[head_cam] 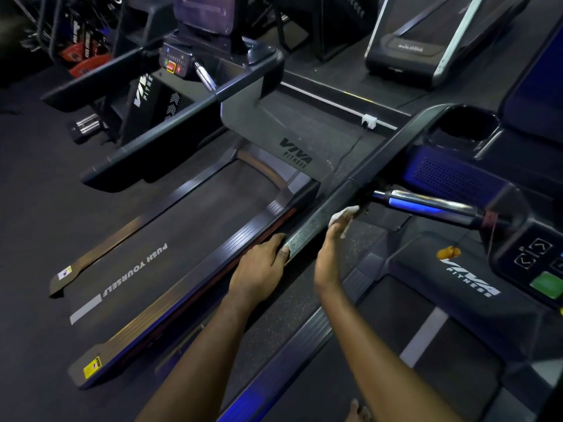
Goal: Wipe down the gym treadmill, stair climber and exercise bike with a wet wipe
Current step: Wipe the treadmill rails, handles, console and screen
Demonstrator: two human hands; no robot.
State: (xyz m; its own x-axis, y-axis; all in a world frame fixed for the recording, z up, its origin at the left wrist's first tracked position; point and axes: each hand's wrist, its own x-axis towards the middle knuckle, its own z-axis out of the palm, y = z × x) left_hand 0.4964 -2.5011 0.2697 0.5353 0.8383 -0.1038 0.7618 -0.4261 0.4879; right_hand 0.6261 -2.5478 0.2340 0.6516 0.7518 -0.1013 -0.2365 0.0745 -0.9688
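Treadmill [469,278] underfoot, its belt and motor cover seen below and to the right of the right fingers. A second treadmill [170,239] is noted to the left of the left fingers, parallel, belt printed "PUSH YOURSELF". A third machine [408,47] is seen well beyond both sets of fingers, across the floor strip.

Side rail [310,228] of the near treadmill: long, grey and speckled, run diagonally from under the left fingers, past the right fingertips, up to the console. A cup holder [469,123] is set in the console far ahead of the right fingertips. A chrome bar [426,205] is seen just ahead and to the right of the right fingertips, joining the rail there.

Left hand [259,269]: the near end of the rail is gripped. Fingers are kept together and curled over the rail's outer edge; the thumb is laid on its top face.

Right hand [330,254]: seen edge-on, fingers straight and pressed together, pointed along the rail's inner side. The thumb is hidden, so a pinch cannot be confirmed.

Wet wipe [342,214]: white and bunched, held under the right fingertips against the rail, a fold showing past them, just short of the chrome bar's joint.

An orange clip [447,252] is noted on the motor cover, well to the right of the right fingers.
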